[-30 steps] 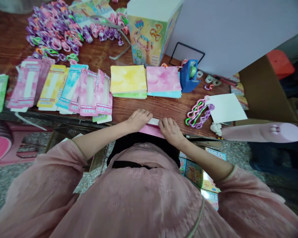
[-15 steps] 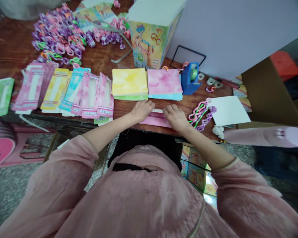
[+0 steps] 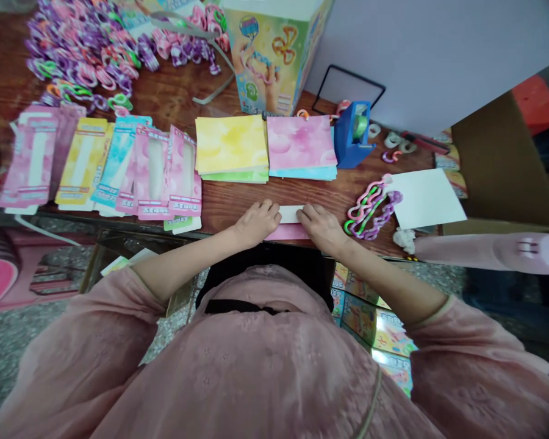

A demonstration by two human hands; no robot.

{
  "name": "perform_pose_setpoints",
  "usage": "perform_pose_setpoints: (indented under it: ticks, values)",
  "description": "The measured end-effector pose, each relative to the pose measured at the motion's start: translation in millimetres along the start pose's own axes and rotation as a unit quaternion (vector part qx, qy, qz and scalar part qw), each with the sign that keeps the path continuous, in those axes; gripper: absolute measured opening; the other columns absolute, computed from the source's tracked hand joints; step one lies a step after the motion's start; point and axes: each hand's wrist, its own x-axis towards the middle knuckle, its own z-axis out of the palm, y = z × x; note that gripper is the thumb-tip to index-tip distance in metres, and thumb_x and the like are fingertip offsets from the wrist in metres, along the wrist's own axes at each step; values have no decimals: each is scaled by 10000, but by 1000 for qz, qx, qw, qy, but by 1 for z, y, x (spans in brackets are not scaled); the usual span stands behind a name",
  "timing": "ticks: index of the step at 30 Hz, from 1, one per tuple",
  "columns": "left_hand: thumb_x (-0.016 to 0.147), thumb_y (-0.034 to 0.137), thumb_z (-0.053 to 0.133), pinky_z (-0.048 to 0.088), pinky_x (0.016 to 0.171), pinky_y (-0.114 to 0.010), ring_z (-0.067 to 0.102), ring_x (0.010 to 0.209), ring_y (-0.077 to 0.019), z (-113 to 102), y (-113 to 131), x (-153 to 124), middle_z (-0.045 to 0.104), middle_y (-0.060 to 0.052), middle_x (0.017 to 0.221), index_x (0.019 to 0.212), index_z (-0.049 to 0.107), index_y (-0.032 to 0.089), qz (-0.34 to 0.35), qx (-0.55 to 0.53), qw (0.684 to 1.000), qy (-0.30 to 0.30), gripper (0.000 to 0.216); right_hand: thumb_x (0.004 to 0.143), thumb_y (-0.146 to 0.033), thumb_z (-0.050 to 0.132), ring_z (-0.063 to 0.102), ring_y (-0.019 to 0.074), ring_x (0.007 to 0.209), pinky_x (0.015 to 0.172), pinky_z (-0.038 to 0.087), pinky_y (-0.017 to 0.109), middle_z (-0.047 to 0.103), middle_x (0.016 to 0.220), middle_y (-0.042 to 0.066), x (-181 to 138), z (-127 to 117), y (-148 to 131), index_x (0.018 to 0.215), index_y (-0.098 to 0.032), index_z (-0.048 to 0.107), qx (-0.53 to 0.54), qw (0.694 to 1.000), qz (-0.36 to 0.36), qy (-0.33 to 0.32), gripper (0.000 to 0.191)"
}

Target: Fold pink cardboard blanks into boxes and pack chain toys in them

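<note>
A pink card [image 3: 287, 232] lies at the table's front edge, with a white strip of its back turned up along the far side. My left hand [image 3: 257, 223] has its fingers curled on the card's left end. On the right end, the bent fingers of my right hand [image 3: 321, 225] press down on the fold. Just beyond them are a stack of yellow cards [image 3: 231, 143] and a stack of pink cards [image 3: 301, 141]. Wavy pink, green and purple loops [image 3: 373, 207] lie to the right of my right hand.
Window-cut card sleeves [image 3: 153, 174] line the left front edge. Behind them is a heap of coloured loops [image 3: 82, 52]. A printed box [image 3: 268, 64], a blue tape dispenser [image 3: 353, 137], a white sheet [image 3: 427, 198] and a pale pink bottle [image 3: 485, 250] stand or lie around.
The far edge of the pink card has been folded over, so more of its white back shows between my hands. The view has shifted slightly towards the right and down.
</note>
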Motion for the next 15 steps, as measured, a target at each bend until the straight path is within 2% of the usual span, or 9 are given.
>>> perform_pose_setpoints:
  ticks: [3,8,11,15]
  values:
    - [966,0,404,489,881,-405,573,1137,-297,0,3,-4,659,-201,1172,1158,717,56,3,-2,1000,-7,371,1023,-98,390,480,283,986,767,400,347,628,1069,167,-1,-1,1,1072,-127,704,18,1000,6,11,320]
    - [968,22,426,497,915,-407,577,1095,-292,9,-1,-10,651,-197,1165,1177,706,21,-10,-24,1000,9,349,996,-69,428,485,278,1000,700,379,329,630,1097,170,-2,-2,2,1072,-124,716,41,999,17,18,303]
    - [1007,110,443,501,952,-411,596,1064,-283,12,-11,-8,666,-167,1087,1114,743,70,-26,-70,997,22,321,992,-83,446,521,274,994,729,396,334,660,1101,170,2,-6,10,1103,-119,735,66,998,13,5,312]
    - [1018,217,505,512,859,-382,643,994,-260,8,-23,-1,684,-108,1030,1035,788,164,-54,-149,987,13,289,986,-93,453,586,262,1004,828,421,342,707,1132,155,13,-17,24,1145,-127,757,116,993,5,-21,344]
